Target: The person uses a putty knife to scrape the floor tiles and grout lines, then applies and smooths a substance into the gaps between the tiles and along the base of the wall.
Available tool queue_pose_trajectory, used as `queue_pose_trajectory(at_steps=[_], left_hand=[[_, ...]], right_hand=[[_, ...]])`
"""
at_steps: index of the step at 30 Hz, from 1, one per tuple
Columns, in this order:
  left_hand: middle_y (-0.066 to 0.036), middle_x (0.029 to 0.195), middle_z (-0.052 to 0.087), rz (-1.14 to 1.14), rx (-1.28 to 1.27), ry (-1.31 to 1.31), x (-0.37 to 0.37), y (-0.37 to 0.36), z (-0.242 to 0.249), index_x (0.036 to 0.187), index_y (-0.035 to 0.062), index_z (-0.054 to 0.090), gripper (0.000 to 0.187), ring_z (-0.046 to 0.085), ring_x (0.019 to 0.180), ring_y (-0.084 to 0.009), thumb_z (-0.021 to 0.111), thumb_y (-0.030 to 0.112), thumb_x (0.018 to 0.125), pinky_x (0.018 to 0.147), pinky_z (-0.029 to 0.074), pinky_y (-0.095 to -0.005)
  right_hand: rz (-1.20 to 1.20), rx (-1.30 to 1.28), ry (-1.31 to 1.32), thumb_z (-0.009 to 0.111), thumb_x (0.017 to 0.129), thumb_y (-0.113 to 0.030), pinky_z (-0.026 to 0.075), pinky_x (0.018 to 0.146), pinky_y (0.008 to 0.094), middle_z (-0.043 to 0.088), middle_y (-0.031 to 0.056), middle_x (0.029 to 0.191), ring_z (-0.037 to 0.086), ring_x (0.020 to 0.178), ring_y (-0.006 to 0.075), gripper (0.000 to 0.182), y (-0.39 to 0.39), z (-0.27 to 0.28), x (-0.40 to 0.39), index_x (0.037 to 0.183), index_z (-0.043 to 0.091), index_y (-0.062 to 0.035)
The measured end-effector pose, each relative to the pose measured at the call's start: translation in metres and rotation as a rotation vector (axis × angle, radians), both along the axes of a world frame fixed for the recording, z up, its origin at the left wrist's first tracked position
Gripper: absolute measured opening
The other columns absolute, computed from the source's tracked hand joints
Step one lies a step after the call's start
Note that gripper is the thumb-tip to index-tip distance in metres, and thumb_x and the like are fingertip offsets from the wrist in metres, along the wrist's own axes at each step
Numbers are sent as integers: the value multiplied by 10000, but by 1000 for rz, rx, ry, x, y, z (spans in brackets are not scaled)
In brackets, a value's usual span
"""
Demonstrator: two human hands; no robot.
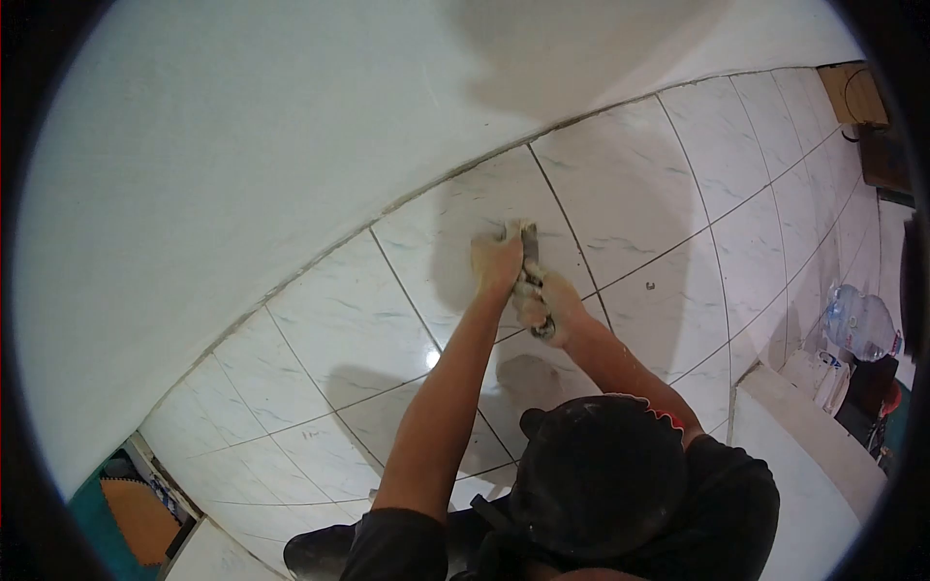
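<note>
Over a white marble-patterned tile, my left hand (496, 259) and my right hand (554, 298) come together on a scraper-like hand tool (530, 248). The right fingers wrap its handle, whose rounded end shows below the fist. My left hand is closed beside the flat grey part, with pale smears on the fingers. Whether it grips the tool or a lump of pale material, I cannot tell. Dark joint lines run between the tiles (620, 184) around both hands.
A plain pale surface (242, 145) borders the tiles along a rough seam. A black cap (601, 474) fills the lower middle. To the right are a clear plastic bottle (860, 322), a plastic bag (816, 376) and a cardboard box (852, 94). An orange-brown piece (140, 518) lies lower left.
</note>
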State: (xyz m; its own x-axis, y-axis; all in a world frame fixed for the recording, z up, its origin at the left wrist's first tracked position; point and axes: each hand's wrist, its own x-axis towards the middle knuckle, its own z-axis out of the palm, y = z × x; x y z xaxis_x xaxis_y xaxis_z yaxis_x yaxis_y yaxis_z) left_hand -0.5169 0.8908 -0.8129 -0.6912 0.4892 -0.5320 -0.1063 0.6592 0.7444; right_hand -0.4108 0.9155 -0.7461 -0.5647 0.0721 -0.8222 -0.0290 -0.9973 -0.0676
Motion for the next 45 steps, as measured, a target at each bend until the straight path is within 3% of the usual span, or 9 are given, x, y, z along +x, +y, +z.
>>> queue_pose_trajectory(at_steps=[4,6,9,11,12,18,20,30,45], left_hand=[[-262,698,663,-35,-74,-38,-3,20,-12,755,-77,690,469,676,688,-387,615,372,867,697,490,-473],[-258,694,663,-45,-51,-1,7,8,-17,753,-68,693,453,675,676,-380,609,362,872,685,489,-470],[-248,690,665,-76,-107,-18,17,-4,11,747,-66,692,433,679,676,-372,605,339,871,670,491,-467],[-177,657,668,-21,-25,-16,20,-1,3,727,-58,697,457,638,610,-255,645,378,853,610,478,-408],[-177,657,668,-24,-24,-19,19,7,-5,727,-58,697,457,638,610,-255,645,378,853,610,478,-408],[-205,642,669,-127,-75,10,10,63,-2,731,-71,699,493,643,577,-287,633,401,858,599,480,-442],[-257,680,659,-132,-113,5,19,51,10,714,-78,682,417,674,678,-387,608,309,853,680,490,-476],[-272,707,664,-72,-34,-48,8,86,6,722,-91,684,410,675,701,-404,635,302,828,707,494,-474],[-342,1067,639,-129,-110,98,-11,149,-9,1003,-154,630,532,636,1031,-438,641,340,806,922,484,-452]], right_hand=[[-107,16,78,320,1063,-337,231,320,235,315,-66,554,255,376,61,357,12,-4,-2,766,401,-155],[-52,-6,-38,317,1064,-322,234,315,235,319,-63,556,260,376,61,343,-1,1,5,780,404,-150],[-37,-49,-34,311,1064,-301,234,314,236,321,-60,560,267,377,61,323,-9,11,19,796,408,-149],[-62,-52,1,311,1064,-289,235,312,235,322,-59,561,267,378,59,313,0,5,19,803,412,-149],[-80,-56,32,310,1063,-277,235,311,235,323,-58,562,267,378,57,303,5,2,20,810,416,-149],[-226,-15,116,308,1060,-251,237,313,226,325,-52,565,263,378,64,299,45,-6,13,807,422,-136],[-205,-27,42,306,1059,-248,240,311,223,329,-49,570,265,378,64,300,34,7,19,807,419,-133],[-210,-18,54,312,1059,-245,257,299,210,330,-49,565,270,373,53,310,78,7,6,792,408,-121],[-194,69,170,314,1031,-180,251,328,211,339,-43,593,272,394,54,258,128,-10,-4,794,400,-123]])
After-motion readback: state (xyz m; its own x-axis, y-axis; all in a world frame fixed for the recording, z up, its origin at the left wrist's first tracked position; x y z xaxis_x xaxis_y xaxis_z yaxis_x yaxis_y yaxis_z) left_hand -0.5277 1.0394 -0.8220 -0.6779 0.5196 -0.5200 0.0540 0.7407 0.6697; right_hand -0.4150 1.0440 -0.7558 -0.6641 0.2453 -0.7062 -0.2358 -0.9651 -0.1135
